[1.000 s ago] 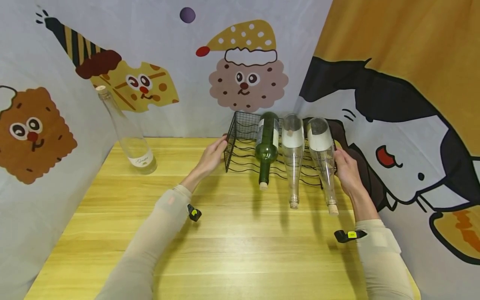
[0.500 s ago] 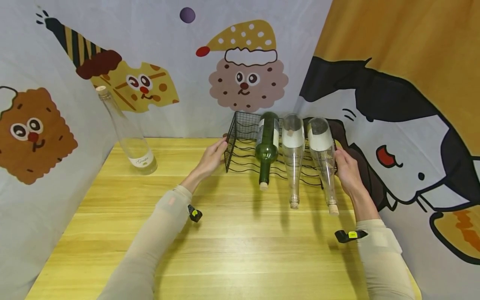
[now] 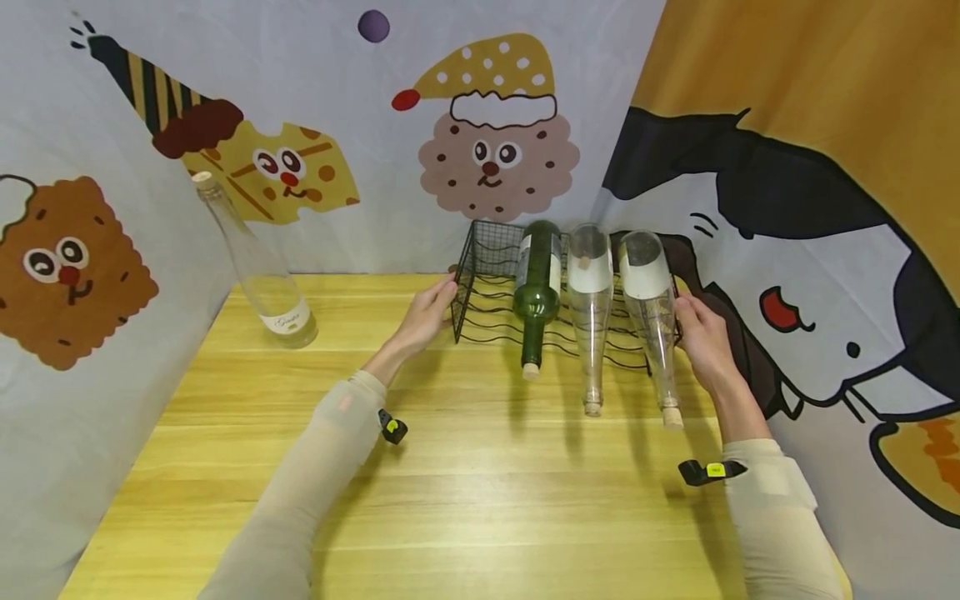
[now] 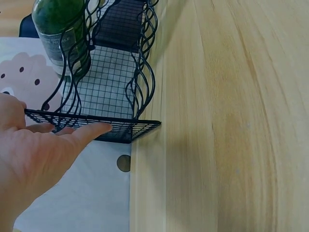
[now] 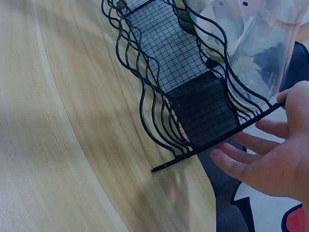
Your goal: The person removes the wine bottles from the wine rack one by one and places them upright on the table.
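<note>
A black wire wine rack (image 3: 495, 242) stands on the table against the back cloth. My left hand (image 3: 426, 321) touches its left end; in the left wrist view the fingers (image 4: 89, 131) lie nearly straight along the mesh end panel. At the right end, my right hand (image 3: 705, 337) rests its spread, relaxed fingers (image 5: 236, 162) against the end frame. Across the rack's top lie a green wine bottle (image 3: 537, 292) and two clear glass bottles, one in the middle (image 3: 589, 279) and one at the right (image 3: 645, 279). All three have corks pointing toward me.
A tall clear corked bottle (image 3: 291, 321) with a white label stands upright at the table's back left. The wooden table (image 3: 487, 508) extends in front of the rack. A cloth printed with cartoon figures (image 3: 495, 162) hangs behind and along both sides.
The head view has shifted slightly. Both hands stay at the rack's ends, and the bottles lie as before.
</note>
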The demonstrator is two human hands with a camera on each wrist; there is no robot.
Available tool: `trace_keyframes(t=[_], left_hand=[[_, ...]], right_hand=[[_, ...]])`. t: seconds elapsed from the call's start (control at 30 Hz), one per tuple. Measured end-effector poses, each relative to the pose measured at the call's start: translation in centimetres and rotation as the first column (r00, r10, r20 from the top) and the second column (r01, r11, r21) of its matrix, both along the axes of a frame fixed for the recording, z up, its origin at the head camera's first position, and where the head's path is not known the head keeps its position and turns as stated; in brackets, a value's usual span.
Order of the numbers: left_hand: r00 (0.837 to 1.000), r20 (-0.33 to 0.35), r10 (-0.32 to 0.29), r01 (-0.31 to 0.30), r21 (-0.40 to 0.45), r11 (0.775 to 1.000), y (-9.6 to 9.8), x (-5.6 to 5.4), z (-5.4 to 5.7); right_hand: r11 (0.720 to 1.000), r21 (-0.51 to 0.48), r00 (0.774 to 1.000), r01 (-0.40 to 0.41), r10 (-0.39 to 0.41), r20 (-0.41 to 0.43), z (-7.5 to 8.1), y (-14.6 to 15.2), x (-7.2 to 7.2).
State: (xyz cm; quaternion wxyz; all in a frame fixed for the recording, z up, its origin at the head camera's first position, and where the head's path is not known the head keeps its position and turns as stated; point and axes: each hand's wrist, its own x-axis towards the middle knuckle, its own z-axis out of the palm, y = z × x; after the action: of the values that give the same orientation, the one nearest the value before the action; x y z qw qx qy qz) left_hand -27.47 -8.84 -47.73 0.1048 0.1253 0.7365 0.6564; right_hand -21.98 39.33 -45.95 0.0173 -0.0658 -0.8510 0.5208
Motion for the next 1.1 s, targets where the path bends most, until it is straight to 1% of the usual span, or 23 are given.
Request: trace_keyframes(t=[0.1, 0.2, 0.4, 0.6, 0.67, 0.73, 0.87, 0.93, 1.1], left_hand=[[1.000, 0.005, -0.004, 0.004, 0.009, 1.000, 0.1, 0.0, -0.1], [1.000, 0.012, -0.008, 0.008, 0.018, 1.000, 0.2, 0.1, -0.1], [1.000, 0.012, 0.005, -0.005, 0.014, 1.000, 0.2, 0.3, 0.1], [1.000, 0.013, 0.004, -0.004, 0.008, 1.000, 0.1, 0.2, 0.3], [1.000, 0.016, 0.007, -0.007, 0.006, 1.000, 0.1, 0.1, 0.2], [1.000, 0.018, 0.008, -0.008, 0.009, 1.000, 0.1, 0.0, 0.1], [1.000, 0.022, 0.005, -0.006, 0.026, 1.000, 0.0, -0.1, 0.0], [1.000, 0.019, 0.003, -0.004, 0.026, 1.000, 0.0, -0.1, 0.0], [1.000, 0.012, 0.000, 0.000, 0.020, 1.000, 0.0, -0.1, 0.0]], right_hand=[[1.000, 0.000, 1.000, 0.030, -0.030, 0.008, 0.0, 0.2, 0.2], [0.998, 0.031, 0.999, 0.050, -0.049, -0.016, 0.3, 0.3, 0.5], [0.989, 0.123, 0.990, 0.085, -0.070, -0.124, 2.1, 0.4, 1.2], [0.971, 0.200, 0.965, 0.129, -0.076, -0.252, 4.3, -0.4, 1.9], [0.966, 0.228, 0.952, 0.125, -0.052, -0.302, 5.0, -1.1, 2.2], [0.960, 0.255, 0.930, 0.115, -0.014, -0.367, 5.9, -1.8, 2.4], [0.952, 0.297, 0.876, 0.075, 0.080, -0.476, 7.5, -3.5, 2.9], [0.949, 0.311, 0.856, 0.053, 0.117, -0.503, 8.2, -4.3, 3.1], [0.942, 0.335, 0.831, -0.011, 0.195, -0.521, 9.5, -5.9, 3.7]])
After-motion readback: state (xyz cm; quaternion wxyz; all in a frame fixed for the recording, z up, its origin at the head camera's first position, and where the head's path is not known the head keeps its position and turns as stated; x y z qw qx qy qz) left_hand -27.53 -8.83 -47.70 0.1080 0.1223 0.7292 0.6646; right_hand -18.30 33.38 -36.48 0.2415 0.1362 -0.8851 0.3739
